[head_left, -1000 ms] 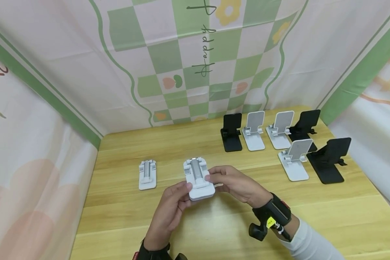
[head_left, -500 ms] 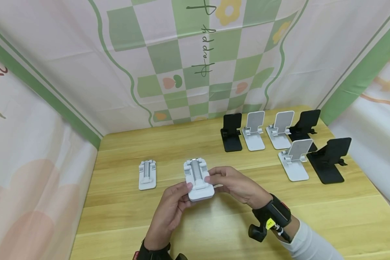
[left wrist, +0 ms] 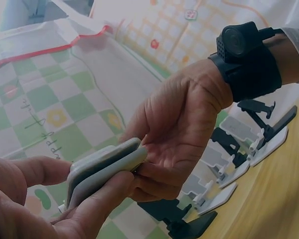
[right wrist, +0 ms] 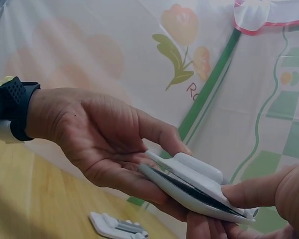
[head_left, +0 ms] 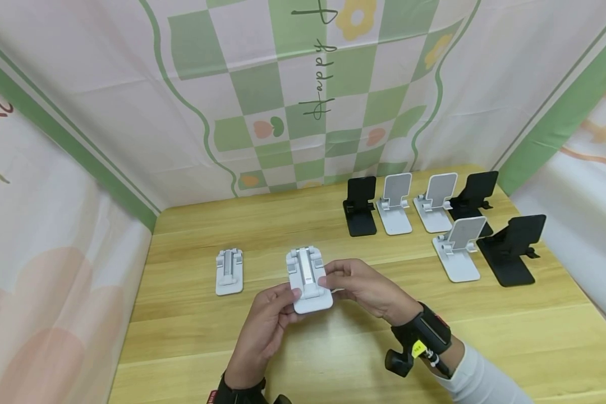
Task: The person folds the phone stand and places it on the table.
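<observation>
A folded white stand (head_left: 308, 280) is held above the table (head_left: 187, 336) between the left grip (head_left: 265, 322) and the right grip (head_left: 372, 287), each pinching one side with thumb and fingers, while a matching stand (head_left: 229, 272) lies beyond and left of the left grip.

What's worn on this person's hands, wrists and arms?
The left hand and right hand are ungloved. Each wrist wears a black strap band with a small black camera and a red label. The right one also shows a yellow tag and black cable; a white fabric sleeve shows on that arm.
</observation>
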The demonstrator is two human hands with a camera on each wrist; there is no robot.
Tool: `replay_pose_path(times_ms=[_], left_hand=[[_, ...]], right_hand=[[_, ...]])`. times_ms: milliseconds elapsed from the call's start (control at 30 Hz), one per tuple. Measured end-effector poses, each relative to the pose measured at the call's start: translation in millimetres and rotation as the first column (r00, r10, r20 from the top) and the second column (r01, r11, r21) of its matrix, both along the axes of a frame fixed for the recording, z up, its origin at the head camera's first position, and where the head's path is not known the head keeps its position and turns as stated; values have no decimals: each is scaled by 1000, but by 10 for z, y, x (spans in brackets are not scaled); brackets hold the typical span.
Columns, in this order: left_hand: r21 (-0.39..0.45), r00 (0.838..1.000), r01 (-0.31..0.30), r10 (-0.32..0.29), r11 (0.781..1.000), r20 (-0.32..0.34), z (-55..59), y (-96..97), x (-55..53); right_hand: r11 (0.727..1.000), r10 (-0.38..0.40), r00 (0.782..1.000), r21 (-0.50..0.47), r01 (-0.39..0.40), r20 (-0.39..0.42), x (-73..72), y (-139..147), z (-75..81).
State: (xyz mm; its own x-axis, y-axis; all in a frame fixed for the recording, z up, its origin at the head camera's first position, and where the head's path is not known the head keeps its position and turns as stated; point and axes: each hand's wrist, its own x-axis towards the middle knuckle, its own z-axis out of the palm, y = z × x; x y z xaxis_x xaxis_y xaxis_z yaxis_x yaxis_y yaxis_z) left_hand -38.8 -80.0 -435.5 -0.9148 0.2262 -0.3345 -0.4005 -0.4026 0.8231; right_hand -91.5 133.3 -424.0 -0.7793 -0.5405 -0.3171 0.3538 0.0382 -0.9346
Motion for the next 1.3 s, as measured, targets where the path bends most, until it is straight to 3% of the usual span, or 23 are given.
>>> replay_pose_path(times_ms=[433,567,767,967,1100,1300], left_hand=[[-14,1000,3,-3,1000,-11,-15,-23,8],[27,1000,1,-1,1000,-20,-32,-65,22],[130,998,56,-54,990,-13,-101,-205,109],[135,998,58,-57,989,-12,-188,-335,231],[156,997,69,-61,985,-51,-177,-408,299],[180,997,61,-53,982,-50,-130,-473,348]], right_hand=[[1000,-2,999,27,3,-43,-12,-23,-36],[999,1,999,53,2,-51,-67,-75,-53],[992,-32,996,116,41,-83,-338,-292,-110],[983,-20,997,179,33,-72,-662,-660,-373],[979,-7,999,205,16,-48,-775,-904,-560],[957,-10,998,288,27,-60,-881,-1186,-730]])
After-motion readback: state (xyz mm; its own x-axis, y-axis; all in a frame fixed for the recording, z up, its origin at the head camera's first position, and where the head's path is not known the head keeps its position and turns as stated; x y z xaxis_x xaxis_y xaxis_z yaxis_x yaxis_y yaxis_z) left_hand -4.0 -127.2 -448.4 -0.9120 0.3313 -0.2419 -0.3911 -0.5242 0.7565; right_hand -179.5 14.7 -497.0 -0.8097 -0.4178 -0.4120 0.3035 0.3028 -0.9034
